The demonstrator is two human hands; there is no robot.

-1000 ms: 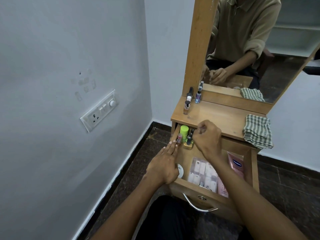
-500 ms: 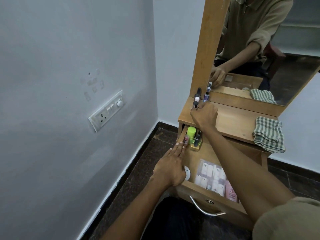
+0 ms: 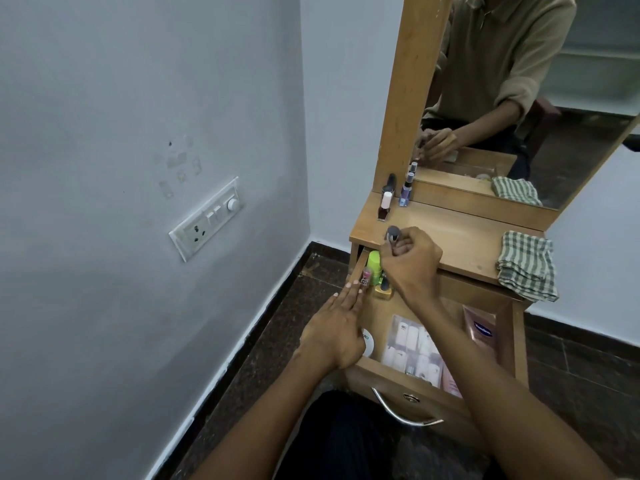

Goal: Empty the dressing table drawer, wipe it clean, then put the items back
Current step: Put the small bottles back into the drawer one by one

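One more bottle left drawer, pinched in right hand since tabletop trip; left hand flat; emptying continued

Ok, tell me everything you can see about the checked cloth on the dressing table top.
The checked cloth is a green-and-white woven rag, folded into a rough, thick square with rumpled layers. It lies flat at the right end of the table top, its near corner hanging over the front edge above the open drawer. Neither hand touches it. Its reflection shows in the mirror behind.
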